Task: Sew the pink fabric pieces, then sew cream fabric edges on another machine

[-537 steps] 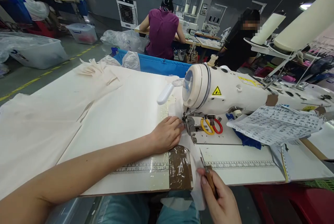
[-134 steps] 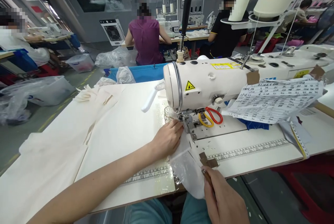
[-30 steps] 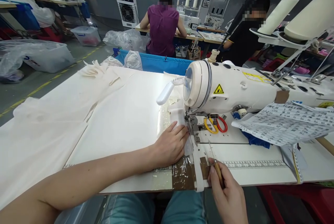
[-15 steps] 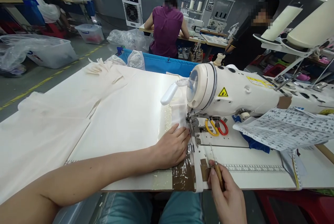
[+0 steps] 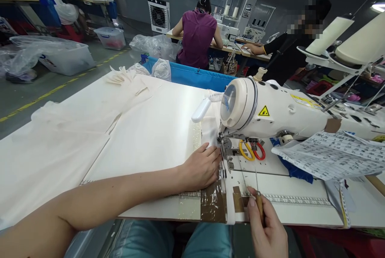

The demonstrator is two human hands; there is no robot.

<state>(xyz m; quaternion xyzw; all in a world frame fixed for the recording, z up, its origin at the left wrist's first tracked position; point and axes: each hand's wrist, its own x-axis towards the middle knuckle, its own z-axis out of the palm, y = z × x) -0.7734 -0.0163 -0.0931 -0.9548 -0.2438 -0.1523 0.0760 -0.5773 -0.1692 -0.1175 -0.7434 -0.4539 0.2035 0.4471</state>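
Observation:
My left hand (image 5: 202, 168) lies flat, palm down and fingers stretched, over white fabric (image 5: 209, 127) just in front of the sewing machine's (image 5: 240, 103) needle area. Its fingertips are beside the presser foot. Close to the table's front edge, my right hand (image 5: 267, 226) grips the wooden handle of an awl (image 5: 259, 206), its thin metal point directed away from me. A second thin line runs near the awl; I cannot make out what it is. A narrow white band (image 5: 230, 206) runs down to the table edge between my hands.
Yellow-and-red-handled scissors (image 5: 247, 150) lie under the machine arm. Cream cloth (image 5: 66, 146) spreads over the left of the table (image 5: 153, 130). A written paper sheet (image 5: 333, 154) and thread cones (image 5: 331, 35) are at right. Two people work beyond a blue cloth bin (image 5: 192, 71).
The view has shifted slightly, moving the scene rightward. My right hand with the awl has moved a little right, and the awl points straighter ahead. The person in black now reaches an arm toward a table.

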